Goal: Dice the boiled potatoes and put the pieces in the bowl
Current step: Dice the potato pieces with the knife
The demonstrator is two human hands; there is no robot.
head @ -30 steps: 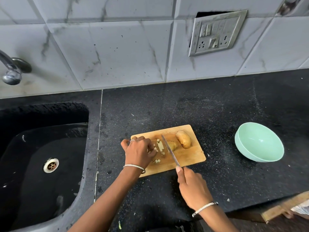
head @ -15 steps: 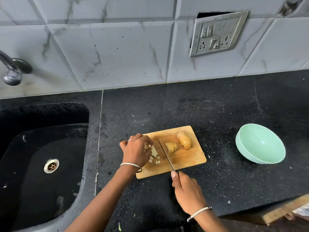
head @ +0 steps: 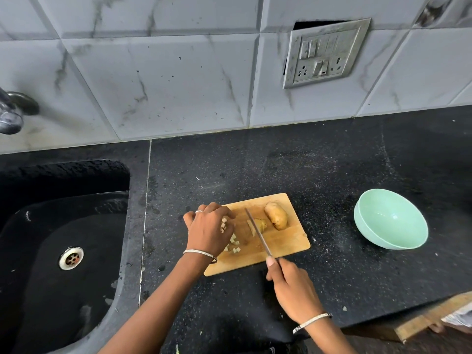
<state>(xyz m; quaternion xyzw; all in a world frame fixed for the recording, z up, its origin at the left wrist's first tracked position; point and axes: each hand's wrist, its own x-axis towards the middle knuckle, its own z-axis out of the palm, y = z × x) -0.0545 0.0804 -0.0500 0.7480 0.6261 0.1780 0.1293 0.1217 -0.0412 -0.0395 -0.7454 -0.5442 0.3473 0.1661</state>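
Though apart before, knife [head: 265, 245] on potato [head: 261, 224].

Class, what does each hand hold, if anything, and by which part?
The right hand grips the knife by its handle. The left hand curls over diced potato pieces; whether it grips any cannot be told.
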